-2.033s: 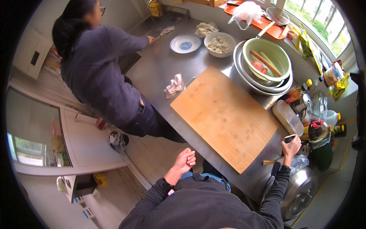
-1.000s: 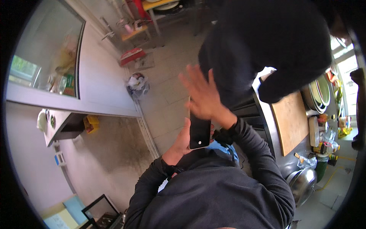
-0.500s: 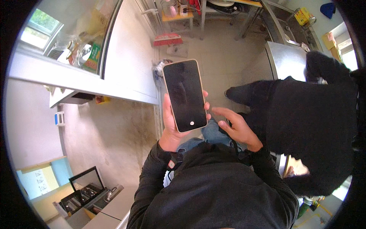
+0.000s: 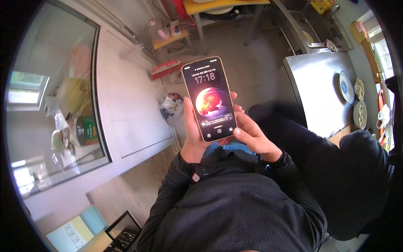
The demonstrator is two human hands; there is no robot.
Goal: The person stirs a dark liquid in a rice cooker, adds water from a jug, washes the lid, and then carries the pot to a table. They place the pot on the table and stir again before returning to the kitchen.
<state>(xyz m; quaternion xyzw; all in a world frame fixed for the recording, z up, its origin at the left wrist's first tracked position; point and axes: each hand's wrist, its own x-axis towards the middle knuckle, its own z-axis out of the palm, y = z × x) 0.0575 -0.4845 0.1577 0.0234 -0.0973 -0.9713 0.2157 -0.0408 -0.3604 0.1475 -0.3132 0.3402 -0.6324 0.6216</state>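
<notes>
A smartphone (image 4: 208, 103) in a pale case is upright in front of my chest, its screen lit with a lock screen showing a red and orange planet. My left hand (image 4: 194, 130) cradles it from the left and behind, with fingertips curling round the right edge. Around the phone's lower right side is my right hand (image 4: 256, 136), its thumb on the bottom corner of the screen and its fingers along the edge, partly hidden behind it. A dark band with a small pale-rimmed device (image 4: 195, 177) sits at my left wrist.
A person in dark clothes (image 4: 348, 189) stands close on my right, beside a metal-topped counter (image 4: 315, 84) with a blue-and-white plate (image 4: 346, 87) and bowls. A white glazed door (image 4: 136, 96) stands at left. Ahead are a bagged bin (image 4: 171, 105), a red broom (image 4: 166, 69) and a yellow-topped table (image 4: 226, 6).
The dark screen has lit up. My right hand has moved from open beside the phone onto its lower right side. The view has shifted toward the doorway, and the person at right has bent or moved lower.
</notes>
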